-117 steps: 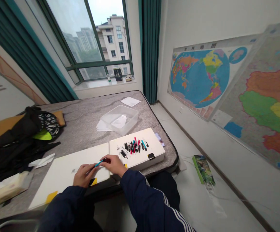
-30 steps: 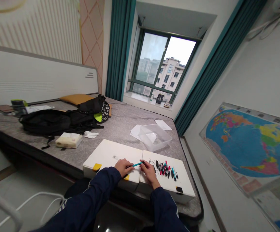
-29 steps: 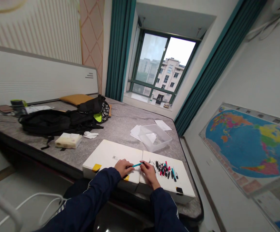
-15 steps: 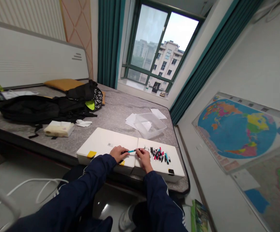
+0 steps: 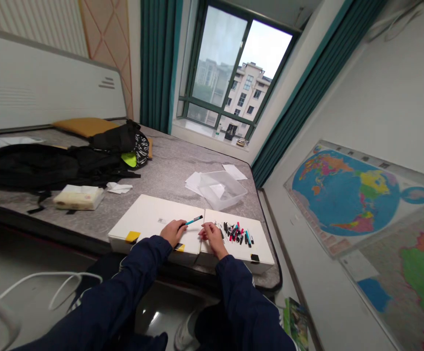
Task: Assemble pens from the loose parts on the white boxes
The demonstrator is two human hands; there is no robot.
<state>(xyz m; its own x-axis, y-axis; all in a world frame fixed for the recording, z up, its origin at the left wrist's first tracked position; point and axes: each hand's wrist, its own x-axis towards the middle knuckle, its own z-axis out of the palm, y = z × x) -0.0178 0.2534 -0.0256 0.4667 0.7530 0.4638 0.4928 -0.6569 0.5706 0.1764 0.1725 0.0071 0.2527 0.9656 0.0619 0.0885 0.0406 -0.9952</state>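
My left hand (image 5: 173,233) is closed around a teal pen (image 5: 192,221), whose black end points up and to the right. It is held just above the left white box (image 5: 138,216). My right hand (image 5: 212,237) hovers apart from the pen over the left part of the right white box (image 5: 261,248). Its fingers are partly spread and appear to hold nothing. Just right of that hand, a scattered pile of black, red and teal pen parts (image 5: 238,233) lies on the box lid.
A clear plastic bin (image 5: 233,195) and white papers (image 5: 193,183) lie behind the boxes on the grey mattress (image 5: 168,161). A tissue pack (image 5: 78,197) and a black backpack (image 5: 32,165) are at left. A wall map (image 5: 347,190) hangs at right.
My right hand has come off the pen's right end. The pen now stays in my left hand alone, tilted more upward. The whole view has shifted slightly.
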